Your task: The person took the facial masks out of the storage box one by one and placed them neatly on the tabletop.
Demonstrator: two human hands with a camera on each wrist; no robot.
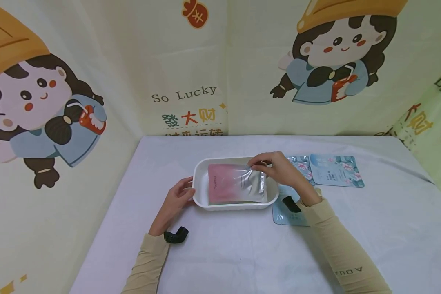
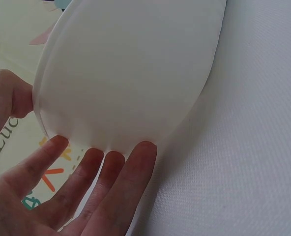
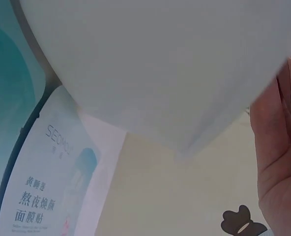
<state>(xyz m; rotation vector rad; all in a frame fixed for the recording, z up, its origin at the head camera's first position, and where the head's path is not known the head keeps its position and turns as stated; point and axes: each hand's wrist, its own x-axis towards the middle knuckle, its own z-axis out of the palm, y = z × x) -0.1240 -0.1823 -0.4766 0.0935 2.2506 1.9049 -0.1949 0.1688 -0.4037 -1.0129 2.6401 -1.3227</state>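
Note:
A white plastic tray (image 1: 199, 200) stands on the table. In it lies a pink and silver face mask packet (image 1: 224, 183), with a thin green edge showing beneath it. My left hand (image 1: 174, 202) holds the tray's left end. In the left wrist view its thumb lies at the rim and its fingertips (image 2: 144, 155) touch the outer wall. Over the tray's right part, my right hand (image 1: 281, 169) pinches the packet's upper right edge between thumb and fingers. The tray's wall hides the packet in the right wrist view, where the right hand (image 3: 280, 147) shows only in part.
Blue flowered face mask packets lie on the white-covered table (image 1: 220, 253): one at the far right (image 1: 336, 171), one partly behind the right hand (image 1: 301, 165), and one under the right forearm (image 1: 284, 216). A printed cloth backdrop (image 1: 250, 114) rises behind the table.

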